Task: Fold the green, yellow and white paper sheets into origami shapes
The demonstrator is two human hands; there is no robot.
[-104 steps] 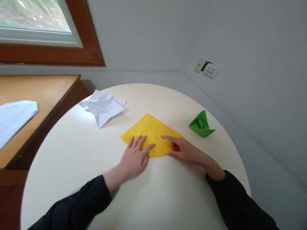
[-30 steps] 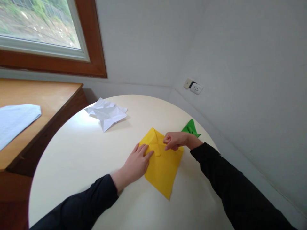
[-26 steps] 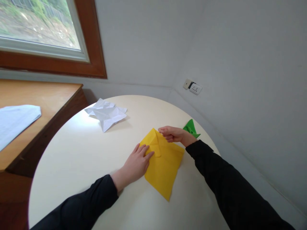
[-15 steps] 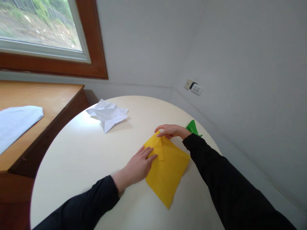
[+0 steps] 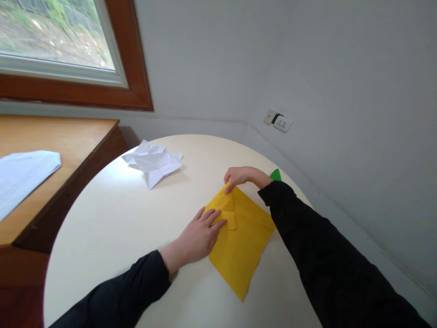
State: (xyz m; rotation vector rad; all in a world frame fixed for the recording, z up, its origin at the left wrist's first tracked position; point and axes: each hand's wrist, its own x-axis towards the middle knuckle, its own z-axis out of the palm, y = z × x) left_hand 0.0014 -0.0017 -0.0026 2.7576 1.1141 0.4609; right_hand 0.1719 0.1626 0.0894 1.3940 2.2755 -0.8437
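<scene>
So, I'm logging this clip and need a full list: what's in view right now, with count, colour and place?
yellow paper: 1, yellow, flat on the table, middle right
crumpled paper: 1, white, far left of the table
green paper piece: 1, green, mostly hidden behind the right arm
round table: 1, cream
wooden desk: 1, brown, left
sheet: 1, pale, on the desk
window: 1, brown frame, upper left
wall socket: 1, white, wall
left hand: flat on the yellow paper's left edge
right hand: pinching its far corner

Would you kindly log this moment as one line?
left hand: flat on yellow paper | right hand: pinching its far corner | table: round
</scene>
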